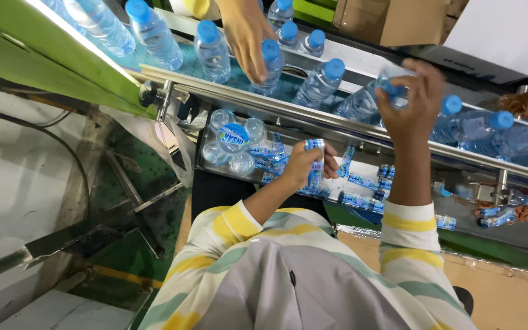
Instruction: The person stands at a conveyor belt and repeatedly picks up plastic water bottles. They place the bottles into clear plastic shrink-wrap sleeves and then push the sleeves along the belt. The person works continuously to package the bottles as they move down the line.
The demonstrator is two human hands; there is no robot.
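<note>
My left hand [304, 164] is closed around a small blue and white label sleeve [315, 145], held above a tray of loose label sleeves [362, 181]. My right hand [412, 101] grips the blue-capped neck of a clear plastic water bottle [360, 102] that lies tilted on the metal conveyor [258, 101]. Several more blue-capped bottles [322, 79] stand and lean along the belt on both sides of that bottle.
Another person's hand [244, 36] reaches from the far side and touches a bottle [270, 64] on the belt. A wrapped cluster of bottles [233, 142] sits below the conveyor rail. Cardboard boxes [392, 21] stand beyond the line; a green machine frame [44, 58] is at the left.
</note>
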